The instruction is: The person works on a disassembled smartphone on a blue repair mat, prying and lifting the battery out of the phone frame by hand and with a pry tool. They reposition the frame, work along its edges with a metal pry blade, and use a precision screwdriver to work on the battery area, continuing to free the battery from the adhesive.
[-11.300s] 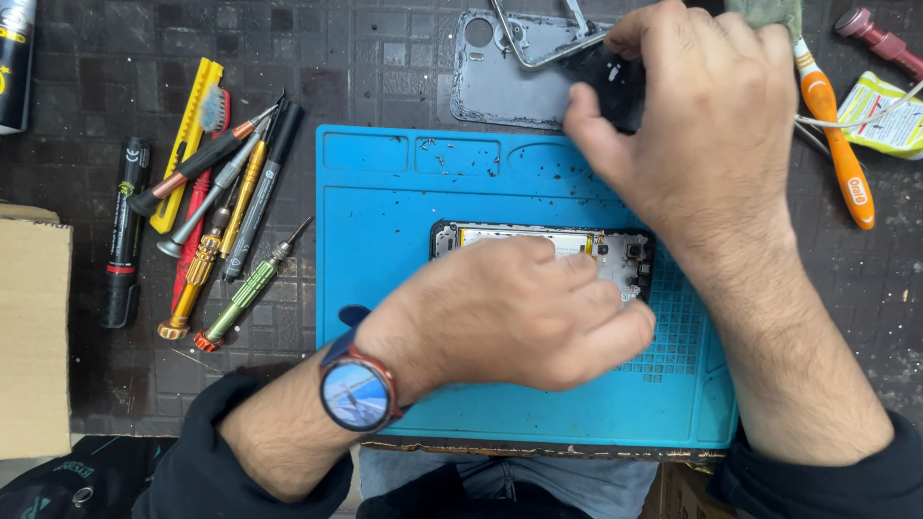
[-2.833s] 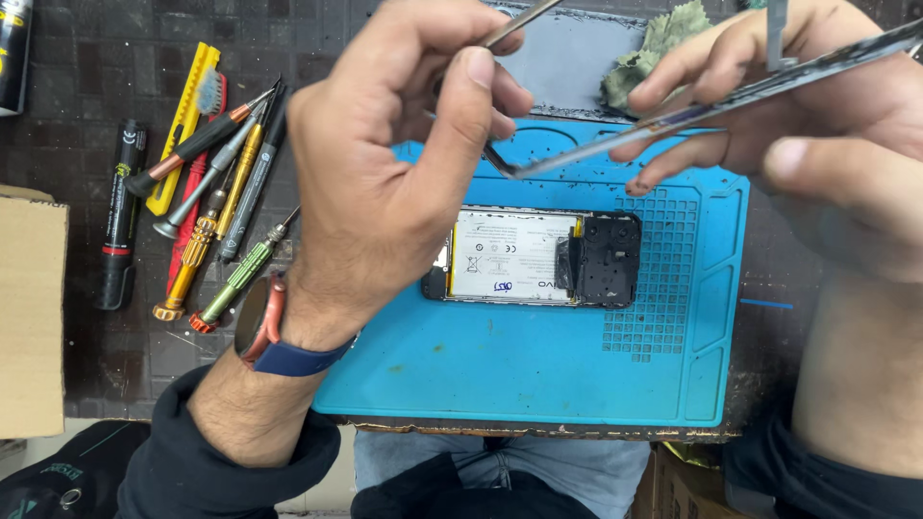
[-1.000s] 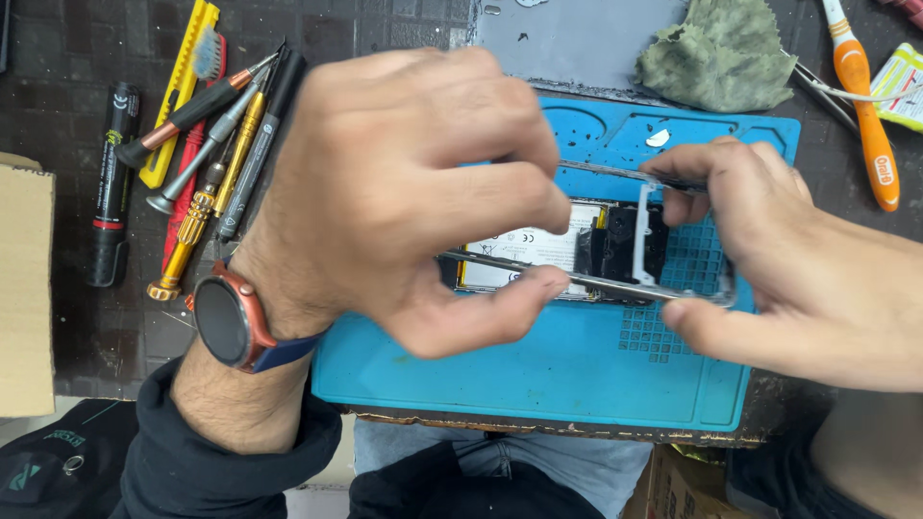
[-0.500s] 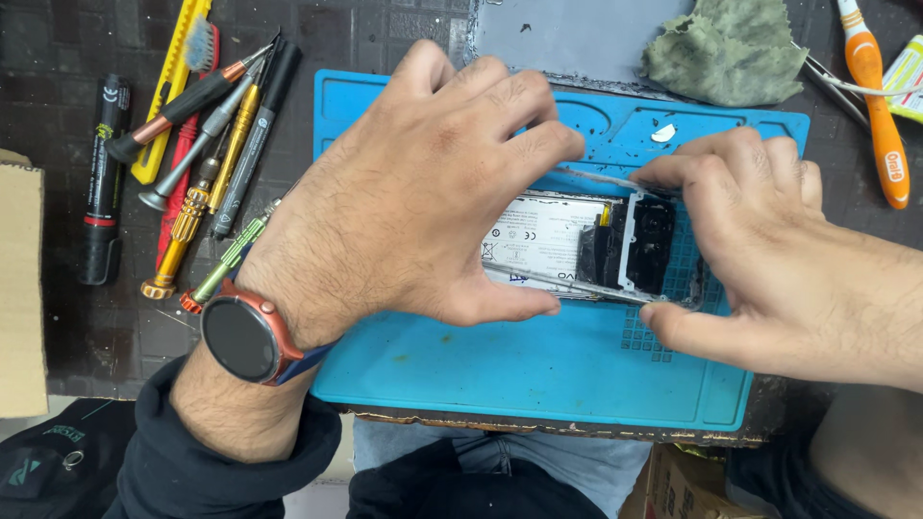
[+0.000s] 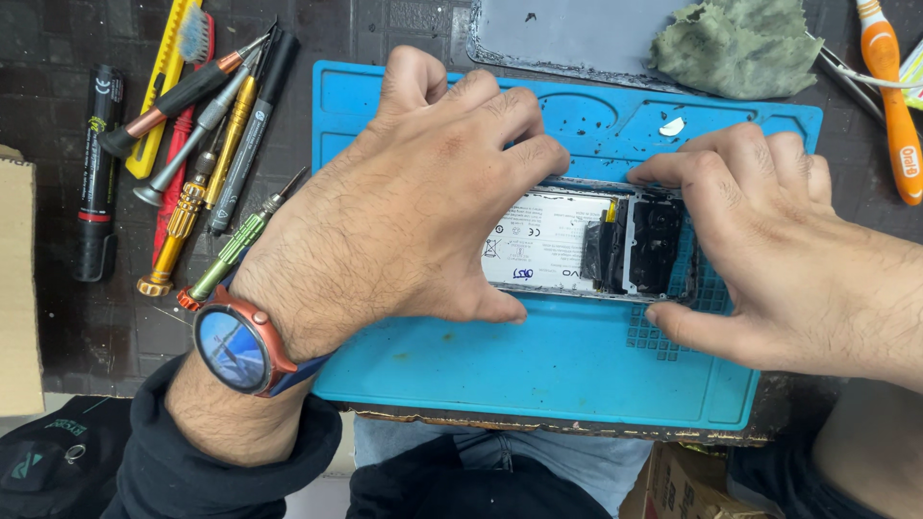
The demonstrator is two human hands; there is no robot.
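An opened phone (image 5: 586,245) lies on a blue work mat (image 5: 577,375), its white battery and black internals exposed. The left hand (image 5: 423,202) presses over its left half, thumb on the lower edge. The right hand (image 5: 769,231) grips the right end, fingertips on the upper edge; a thin frame piece possibly sits beneath them. Screwdrivers (image 5: 207,163) lie left of the mat, a green cloth (image 5: 740,43) beyond it.

Dark, scuffed worktop (image 5: 58,356) in even light; worn front edge; cardboard box (image 5: 19,288) at left.
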